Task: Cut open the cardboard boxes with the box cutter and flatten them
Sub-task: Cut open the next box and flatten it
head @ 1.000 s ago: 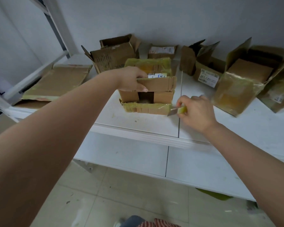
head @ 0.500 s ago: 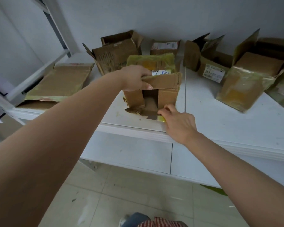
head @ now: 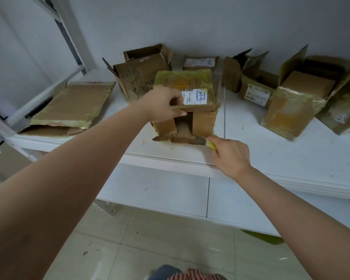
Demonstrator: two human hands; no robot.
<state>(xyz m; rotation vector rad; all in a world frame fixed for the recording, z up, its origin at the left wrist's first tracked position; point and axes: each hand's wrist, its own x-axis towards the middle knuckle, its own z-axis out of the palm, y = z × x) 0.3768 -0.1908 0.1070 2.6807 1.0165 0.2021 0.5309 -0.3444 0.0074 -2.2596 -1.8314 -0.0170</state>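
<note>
Cardboard job: one box flat, one being cut, more to go

Cardboard boxes sit all over the white worktop (head: 291,158). Only one looks finished — a flat box (head: 73,104) lies at the far left end.

The middle box (head: 190,104) is the one being worked on now. It lies on its side with its open end facing the person. The left hand (head: 166,106) grips the top flap, fingers curled over its edge, and holds it up. The two side flaps stand partly open, with a dark gap between them. The bottom flap is folded out and lies on the worktop.

The right hand (head: 228,154) is closed around the cutter (head: 207,141). Its yellow handle pokes out of the fist, and the blade end rests against the right end of the bottom flap, low by the corner of the box.

So this box is open but not flat yet — my guess is its sides still need cutting and pressing down.

Behind it stand two more boxes (head: 141,75), and to the right a few more (head: 291,102) with flaps up. All of them still hold their shape, so most of the job is left.
</note>
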